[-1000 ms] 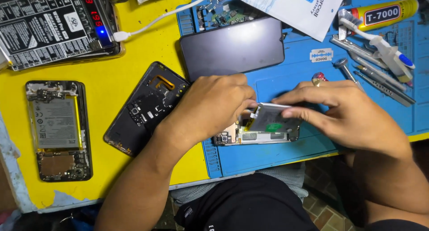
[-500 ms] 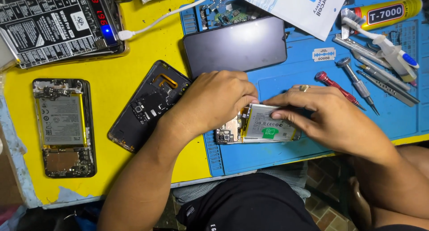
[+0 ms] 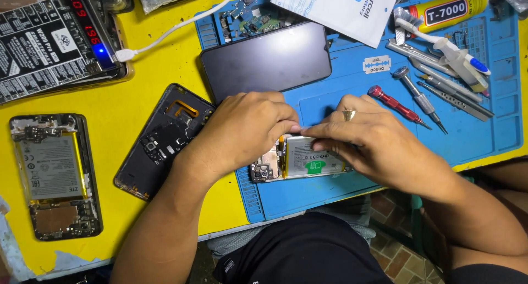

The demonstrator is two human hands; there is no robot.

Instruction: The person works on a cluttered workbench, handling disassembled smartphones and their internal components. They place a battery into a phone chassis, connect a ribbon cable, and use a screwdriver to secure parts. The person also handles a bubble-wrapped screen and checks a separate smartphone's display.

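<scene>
An opened phone body [image 3: 275,167] lies on the blue work mat [image 3: 484,135] near its front edge, with a silver battery [image 3: 311,162] set in it. My left hand [image 3: 242,130] covers the phone's left part and presses down on it. My right hand [image 3: 366,138], a ring on one finger, lies flat over the battery's upper edge, fingertips meeting the left hand's. Both hands hide most of the phone's upper half.
A dark phone screen [image 3: 267,61] lies behind the hands. A black back cover [image 3: 162,138] and another opened phone [image 3: 52,174] rest on the yellow table. Screwdrivers [image 3: 399,105], tweezers, a glue tube [image 3: 445,10] and a white packet [image 3: 341,9] sit at right; a charging board [image 3: 52,39] at back left.
The battery was tilted up in my right hand; now it lies flat in the phone body. My right hand has lowered and moved left onto it.
</scene>
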